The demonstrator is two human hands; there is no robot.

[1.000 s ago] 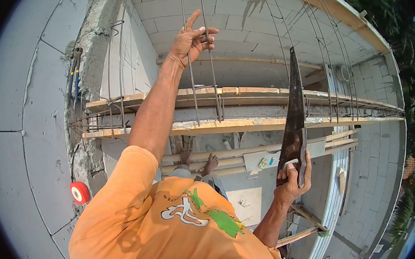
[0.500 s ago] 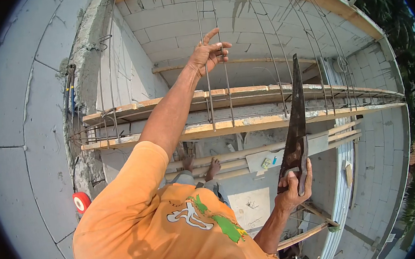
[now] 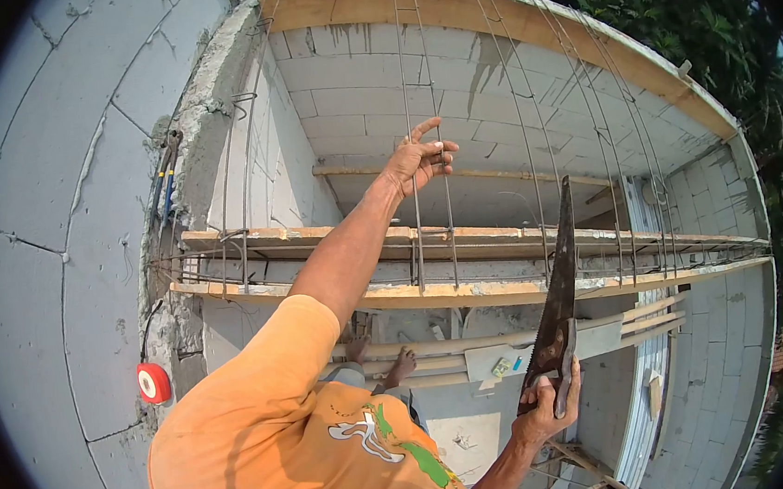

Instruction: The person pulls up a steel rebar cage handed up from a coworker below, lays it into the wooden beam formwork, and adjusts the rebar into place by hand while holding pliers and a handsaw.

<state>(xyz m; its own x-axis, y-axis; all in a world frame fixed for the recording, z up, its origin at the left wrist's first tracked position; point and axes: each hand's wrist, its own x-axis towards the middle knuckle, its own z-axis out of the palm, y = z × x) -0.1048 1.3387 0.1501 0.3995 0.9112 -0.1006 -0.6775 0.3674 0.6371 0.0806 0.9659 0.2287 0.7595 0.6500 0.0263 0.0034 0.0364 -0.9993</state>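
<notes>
My left hand [image 3: 420, 158] reaches out to a pair of upright steel bars. Its thumb and lower fingers curl loosely about the right-hand steel bar [image 3: 447, 207], while the index finger sticks out. In my right hand [image 3: 547, 400] is a handsaw [image 3: 558, 290], gripped by its handle. The dark blade points up and away, teeth toward the left, and its tip overlaps the timber boards in view; I cannot tell whether it touches them. Two long formwork boards [image 3: 396, 297] run crosswise ahead, with steel reinforcement between and above them.
A red tape measure [image 3: 153, 384] and blue-handled pliers [image 3: 167, 185] lie along the block wall [image 3: 33, 304] at left. My feet [image 3: 400, 367] are near bamboo poles [image 3: 439, 364] below. A board [image 3: 550, 350] there carries small items. A timber plank [image 3: 483, 15] edges the far wall.
The view has tilted upward, so the boards, bars and both hands appear lower. My left hand stays at the same bar, and my right hand still holds the saw.
</notes>
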